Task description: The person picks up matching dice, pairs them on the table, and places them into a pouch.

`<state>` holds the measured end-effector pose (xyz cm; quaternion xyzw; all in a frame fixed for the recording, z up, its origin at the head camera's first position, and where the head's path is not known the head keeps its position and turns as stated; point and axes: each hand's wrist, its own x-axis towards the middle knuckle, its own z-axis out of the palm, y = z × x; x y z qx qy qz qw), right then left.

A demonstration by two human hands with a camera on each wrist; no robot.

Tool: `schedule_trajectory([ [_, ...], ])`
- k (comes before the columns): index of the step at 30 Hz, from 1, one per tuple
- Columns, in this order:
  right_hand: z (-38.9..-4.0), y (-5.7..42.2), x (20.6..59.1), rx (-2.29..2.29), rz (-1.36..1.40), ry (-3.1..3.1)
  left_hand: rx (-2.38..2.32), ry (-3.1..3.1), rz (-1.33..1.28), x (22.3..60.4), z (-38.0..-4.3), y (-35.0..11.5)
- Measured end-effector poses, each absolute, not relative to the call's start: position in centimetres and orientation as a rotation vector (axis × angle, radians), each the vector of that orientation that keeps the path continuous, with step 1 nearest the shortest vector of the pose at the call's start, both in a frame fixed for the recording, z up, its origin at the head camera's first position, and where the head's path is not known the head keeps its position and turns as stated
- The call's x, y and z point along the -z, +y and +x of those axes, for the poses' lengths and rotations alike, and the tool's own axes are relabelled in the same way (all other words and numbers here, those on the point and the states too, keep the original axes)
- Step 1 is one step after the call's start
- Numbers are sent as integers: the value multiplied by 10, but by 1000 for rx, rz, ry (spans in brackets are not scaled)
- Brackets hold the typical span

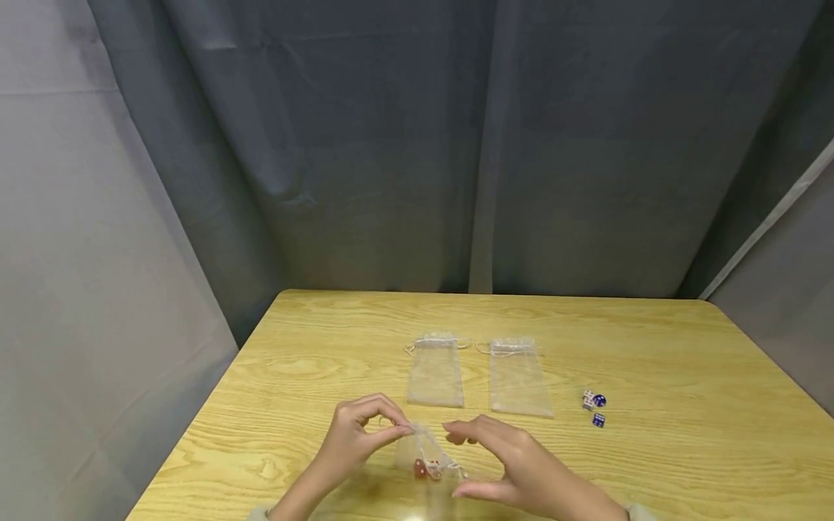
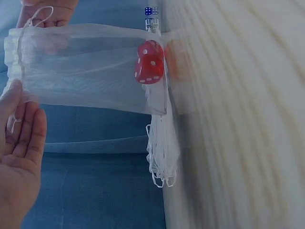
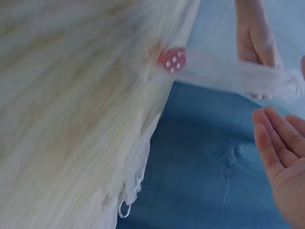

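Observation:
My left hand (image 1: 358,434) pinches the top edge of a sheer white drawstring bag (image 2: 90,67) between thumb and fingers. Red dice (image 2: 150,67) with white pips lie at the closed end of this bag, close to the tabletop. The bag's white cord (image 1: 449,467) trails toward the right. On the other side, my right hand (image 1: 511,463) has its thumb and fingers spread apart, near the bag but gripping nothing. In the right wrist view the bag (image 3: 214,74) is blurred beyond the fingertips.
Two more sheer bags, one on the left (image 1: 435,373) and one on the right (image 1: 517,380), lie flat ahead on the wooden table (image 1: 313,325). To their right are white dice (image 1: 588,400) and blue dice (image 1: 599,420). Grey curtains (image 1: 378,145) hang behind.

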<state>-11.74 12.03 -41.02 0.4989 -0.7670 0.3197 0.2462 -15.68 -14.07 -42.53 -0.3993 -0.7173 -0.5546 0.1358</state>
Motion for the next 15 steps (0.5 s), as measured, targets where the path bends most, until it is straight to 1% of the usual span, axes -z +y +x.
schedule_trajectory([
  [10, -121, 114, 409, -908, 1363, -1999, 1568, -2074, -1137, 427, -156, -144],
  [15, -123, 114, 408, -904, 1336, -1989, 1551, -2107, -1091, 420, -150, -152],
])
